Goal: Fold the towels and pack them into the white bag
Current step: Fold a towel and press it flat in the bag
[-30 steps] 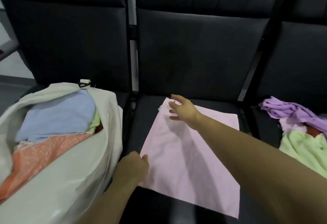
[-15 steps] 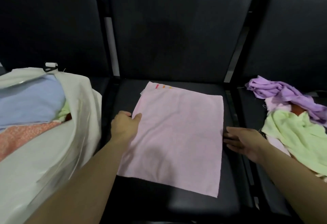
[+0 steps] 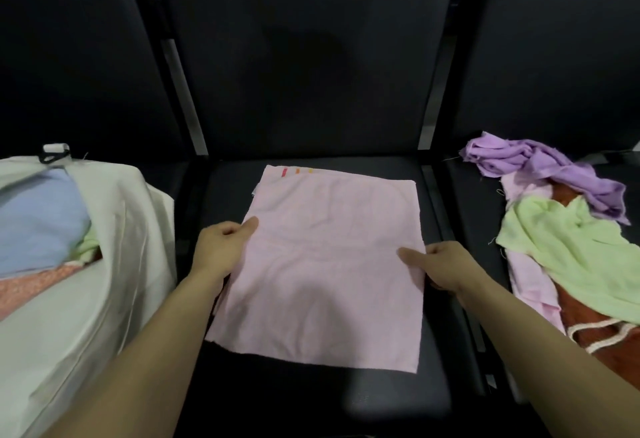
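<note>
Both hands have moved onto the side edges of the pink towel [image 3: 322, 264]: the left hand [image 3: 221, 250] pinches its left edge, and the right hand [image 3: 443, 266] seems to grip its right edge. It lies flat on the middle seat [image 3: 446, 299], frame centre. At left sits the white bag [image 3: 114, 264]; at right lies a pile of towels [image 3: 568, 243].

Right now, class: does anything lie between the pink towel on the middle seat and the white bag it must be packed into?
Nothing visible does. The pink towel, pinched at its side edges by the left hand and right hand, lies on the seat beside the white bag, whose open mouth already shows folded towels.
</note>
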Tool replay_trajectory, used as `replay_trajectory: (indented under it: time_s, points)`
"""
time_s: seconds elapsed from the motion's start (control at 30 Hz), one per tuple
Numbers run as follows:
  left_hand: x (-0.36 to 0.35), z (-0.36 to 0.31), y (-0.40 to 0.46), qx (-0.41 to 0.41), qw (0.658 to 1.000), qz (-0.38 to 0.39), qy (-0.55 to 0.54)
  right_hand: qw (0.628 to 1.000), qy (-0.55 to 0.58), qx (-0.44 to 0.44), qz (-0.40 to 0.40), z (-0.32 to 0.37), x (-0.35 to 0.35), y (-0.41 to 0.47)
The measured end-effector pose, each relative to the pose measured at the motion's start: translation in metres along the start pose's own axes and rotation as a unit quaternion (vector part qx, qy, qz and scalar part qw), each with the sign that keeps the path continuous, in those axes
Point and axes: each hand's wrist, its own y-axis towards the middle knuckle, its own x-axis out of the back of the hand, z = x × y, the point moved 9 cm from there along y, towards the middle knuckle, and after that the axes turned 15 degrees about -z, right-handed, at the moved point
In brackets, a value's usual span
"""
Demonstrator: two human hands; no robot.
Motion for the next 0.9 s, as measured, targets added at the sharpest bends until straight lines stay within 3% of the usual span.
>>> replay_trajectory:
  time_s: [0.2,0.33,0.47,0.6,0.77,0.9]
  points:
    - [0.031,-0.032,-0.015,0.02,0.969,-0.04,-0.244,0.969,0.195,0.131,-0.076,0.052,0.042,-0.023]
    - [0.05,-0.063,-0.029,-0.049,0.948,-0.035,-0.311,0.931,0.268,0.221,-0.113,0.078,0.067,-0.05]
    - [0.065,-0.088,-0.045,-0.157,0.954,-0.034,-0.253,0.918,0.263,0.276,-0.104,0.09,0.074,-0.071]
    - [0.072,-0.092,-0.052,-0.188,0.962,-0.067,-0.185,0.919,0.261,0.272,-0.113,0.09,0.073,-0.073]
    - [0.042,-0.037,-0.027,-0.112,0.991,-0.026,-0.065,0.951,0.223,0.192,-0.092,0.053,0.04,-0.036]
    - [0.028,0.022,-0.016,-0.055,0.99,-0.007,0.133,0.988,0.067,0.109,-0.08,-0.004,0.008,-0.006]
